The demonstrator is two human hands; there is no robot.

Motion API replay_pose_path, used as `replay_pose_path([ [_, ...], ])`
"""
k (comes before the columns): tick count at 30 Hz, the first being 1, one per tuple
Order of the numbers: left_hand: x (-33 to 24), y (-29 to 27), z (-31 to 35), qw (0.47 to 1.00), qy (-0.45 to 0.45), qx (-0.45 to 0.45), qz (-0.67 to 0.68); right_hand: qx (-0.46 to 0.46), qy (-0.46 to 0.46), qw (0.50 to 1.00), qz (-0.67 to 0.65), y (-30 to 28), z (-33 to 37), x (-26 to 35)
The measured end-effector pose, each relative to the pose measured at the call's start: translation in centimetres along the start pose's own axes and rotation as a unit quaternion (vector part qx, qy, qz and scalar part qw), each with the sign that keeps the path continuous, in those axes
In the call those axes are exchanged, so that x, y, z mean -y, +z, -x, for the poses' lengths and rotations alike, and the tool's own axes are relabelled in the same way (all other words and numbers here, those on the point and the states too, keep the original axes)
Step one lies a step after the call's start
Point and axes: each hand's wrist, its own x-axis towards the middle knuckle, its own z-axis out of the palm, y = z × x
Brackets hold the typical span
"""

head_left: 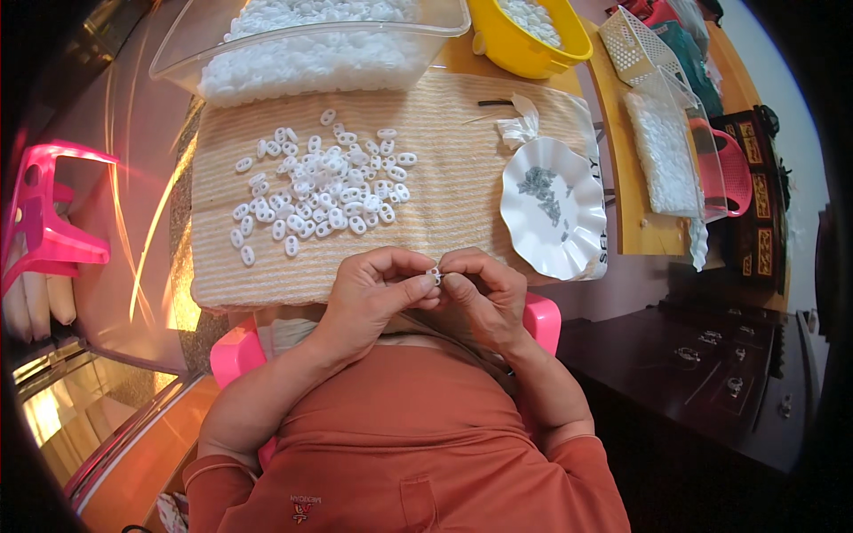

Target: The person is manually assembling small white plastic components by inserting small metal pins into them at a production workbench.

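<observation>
Close to my body, at the near edge of the cloth-covered table (444,178), both hands meet fingertip to fingertip. Between thumb and fingers my left hand (378,289) pinches a small white plastic piece (434,275) with holes in it. My right hand (484,289) is closed at the piece's right side; whether its fingertips hold something tiny of their own is hidden. Ahead and to the left lies a loose pile of white oval two-hole pieces (333,182). To the right, a white wavy-rimmed plate (577,226) carries small grey-green bits (542,185).
At the back stands a clear bin (426,31) full of white pieces, beside a yellow basin (524,67). Crumpled white tissue (522,124) and a dark thin stick (496,103) lie behind the plate. A pink stool (58,213) is on the left, a dark cabinet (675,373) on the right.
</observation>
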Motion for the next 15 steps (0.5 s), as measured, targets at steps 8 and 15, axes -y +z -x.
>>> replay_pose_path([
  [8,0.07,-0.10,-0.03,1.000,0.001,0.008,-0.012,0.001,0.001,1.000,0.027,-0.10,-0.03,-0.04],
  [15,0.34,-0.07,0.01,1.000,0.007,-0.001,-0.029,0.010,-0.006,0.998,0.054,-0.39,-0.06,-0.06],
])
